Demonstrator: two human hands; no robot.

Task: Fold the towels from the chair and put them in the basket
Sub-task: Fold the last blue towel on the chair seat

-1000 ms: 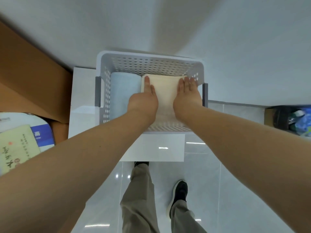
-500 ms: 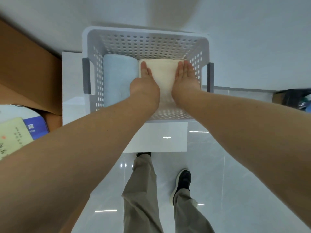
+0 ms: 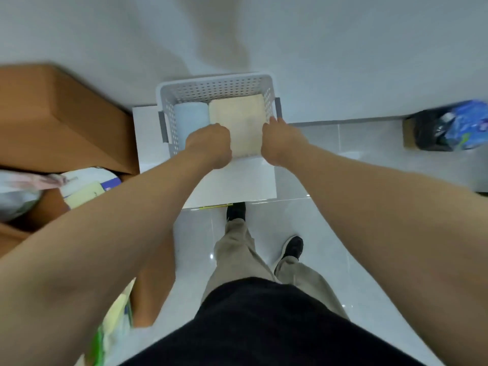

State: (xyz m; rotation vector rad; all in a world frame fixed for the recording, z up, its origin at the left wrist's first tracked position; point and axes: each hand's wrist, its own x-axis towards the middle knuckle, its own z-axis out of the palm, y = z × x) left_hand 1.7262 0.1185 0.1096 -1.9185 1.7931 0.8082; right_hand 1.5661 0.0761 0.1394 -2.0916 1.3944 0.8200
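Observation:
A white perforated basket [image 3: 216, 84] stands on a low white board against the wall. Inside it a light blue folded towel [image 3: 188, 118] lies on the left and a cream folded towel [image 3: 240, 122] on the right, side by side. My left hand [image 3: 208, 143] hovers over the basket's near edge, between the two towels, with its fingers loosely curled under and nothing in it. My right hand [image 3: 280, 141] is at the basket's near right corner, fingers bent downward and holding nothing. The near end of the cream towel shows between both hands.
Brown cardboard boxes [image 3: 60, 120] stand to the left, with papers and bags [image 3: 84, 188] in front of them. A black bag with blue packaging [image 3: 449, 130] sits at the right by the wall. My legs and shoes [image 3: 290, 249] stand on glossy floor tiles.
Both hands have lifted off the cream towel and drawn back to the basket's near edge, fingers now curled instead of flat. The view has pulled back from the basket.

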